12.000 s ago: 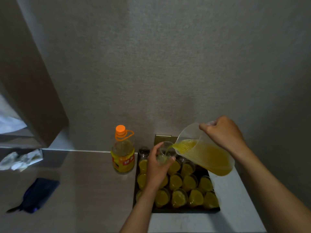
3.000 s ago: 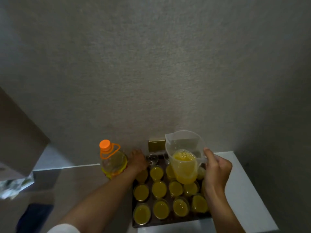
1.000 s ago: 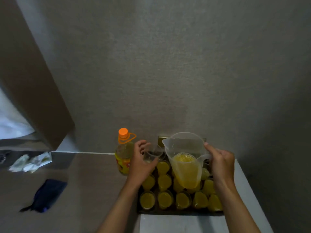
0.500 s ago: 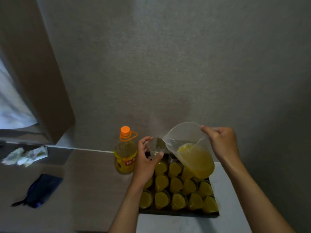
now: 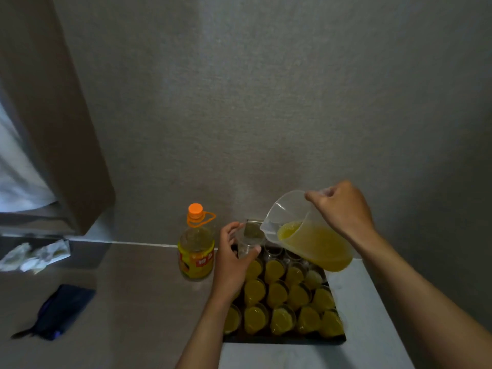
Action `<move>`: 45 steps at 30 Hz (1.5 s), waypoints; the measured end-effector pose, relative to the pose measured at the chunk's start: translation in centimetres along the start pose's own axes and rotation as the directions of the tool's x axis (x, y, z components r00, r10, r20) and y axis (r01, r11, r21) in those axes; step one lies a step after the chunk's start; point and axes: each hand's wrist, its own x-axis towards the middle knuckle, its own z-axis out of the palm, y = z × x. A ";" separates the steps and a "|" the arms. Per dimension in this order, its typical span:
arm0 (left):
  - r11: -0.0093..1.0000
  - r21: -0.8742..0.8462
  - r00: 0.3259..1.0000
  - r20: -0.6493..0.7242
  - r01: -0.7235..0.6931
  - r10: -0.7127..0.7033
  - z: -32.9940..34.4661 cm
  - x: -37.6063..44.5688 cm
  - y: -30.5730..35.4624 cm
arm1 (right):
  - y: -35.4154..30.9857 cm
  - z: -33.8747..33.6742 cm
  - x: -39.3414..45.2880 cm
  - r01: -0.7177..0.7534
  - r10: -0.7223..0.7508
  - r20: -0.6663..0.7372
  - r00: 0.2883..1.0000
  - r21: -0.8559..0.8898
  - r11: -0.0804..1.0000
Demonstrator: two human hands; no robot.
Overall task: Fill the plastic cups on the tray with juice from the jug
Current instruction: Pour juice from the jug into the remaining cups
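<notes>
A dark tray (image 5: 282, 340) against the wall holds several plastic cups of yellow juice (image 5: 277, 292). My left hand (image 5: 230, 259) grips a clear, empty-looking cup (image 5: 249, 242) raised above the tray's far left corner. My right hand (image 5: 343, 209) holds a clear plastic jug (image 5: 306, 235) by its handle. The jug is tilted to the left, its spout just over the cup's rim. Yellow juice lies along the jug's lower side and nears the spout. No stream shows.
A bottle (image 5: 196, 249) with an orange cap and yellow label stands just left of the tray. A dark blue pouch (image 5: 58, 312) lies at the front left. Crumpled paper (image 5: 34, 255) sits at the far left. A brown panel (image 5: 53, 115) juts out on the left.
The jug has tipped further toward the cup, and the juice has run closer to the spout. My left hand still holds the cup at the same spot.
</notes>
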 end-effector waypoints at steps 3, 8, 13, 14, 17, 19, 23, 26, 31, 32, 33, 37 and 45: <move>1.000 0.005 1.000 -0.006 -0.001 0.001 0.1 -0.1 0.1 | -0.3 0.0 0.2 0.014 -0.013 0.018 1.000 -0.044 0.999; 1.000 0.016 1.000 -0.011 -0.008 0.008 0.2 0.0 -0.1 | -0.5 -0.1 0.6 0.026 -0.024 0.024 0.999 -0.084 0.996; 1.000 0.027 1.000 -0.024 -0.005 0.005 0.3 0.0 -0.3 | -0.8 -0.1 0.8 0.031 -0.028 0.021 0.999 -0.120 0.992; 1.000 0.028 1.000 -0.025 -0.007 0.007 0.4 0.1 -0.4 | -0.8 -0.1 0.9 0.029 -0.027 0.021 0.999 -0.125 0.992; 0.999 0.045 1.000 -0.019 -0.007 0.008 0.5 0.1 -0.5 | -0.9 -0.1 1.0 0.040 -0.036 0.032 0.999 -0.135 0.990; 0.998 0.062 1.000 -0.008 0.001 0.000 0.5 0.1 -0.5 | -1.0 -0.2 1.1 0.045 -0.040 0.039 0.998 -0.138 0.989; 0.997 0.074 1.000 0.013 0.025 -0.026 0.6 -0.1 -0.5 | -1.3 -0.4 1.2 0.024 -0.021 0.021 1.000 -0.165 0.986; 0.996 0.083 0.999 0.009 0.040 -0.041 0.7 -0.2 -0.6 | -1.3 -0.4 1.2 0.027 -0.024 0.021 0.999 -0.169 0.985; 0.995 0.088 0.999 -0.015 0.047 -0.046 0.8 -0.2 -0.8 | -1.3 -0.3 1.1 0.031 -0.029 0.016 0.999 -0.153 0.988; 0.995 0.088 0.999 -0.017 0.048 -0.047 0.8 -0.2 -0.9 | -1.3 -0.3 1.1 0.033 -0.031 0.016 0.999 -0.150 0.988; 0.995 0.090 0.999 -0.019 0.050 -0.049 0.8 -0.2 -1.0 | -1.3 -0.3 1.1 0.034 -0.032 0.015 0.999 -0.148 0.988; 0.996 0.076 0.999 -0.021 0.048 -0.046 0.9 -0.1 -1.3 | -1.2 -0.5 1.0 0.042 -0.040 0.015 0.999 -0.132 0.990; 0.996 0.076 0.999 -0.024 0.042 -0.041 1.1 -0.1 -1.7 | -1.0 -0.6 1.0 0.043 -0.043 0.005 0.999 -0.162 0.986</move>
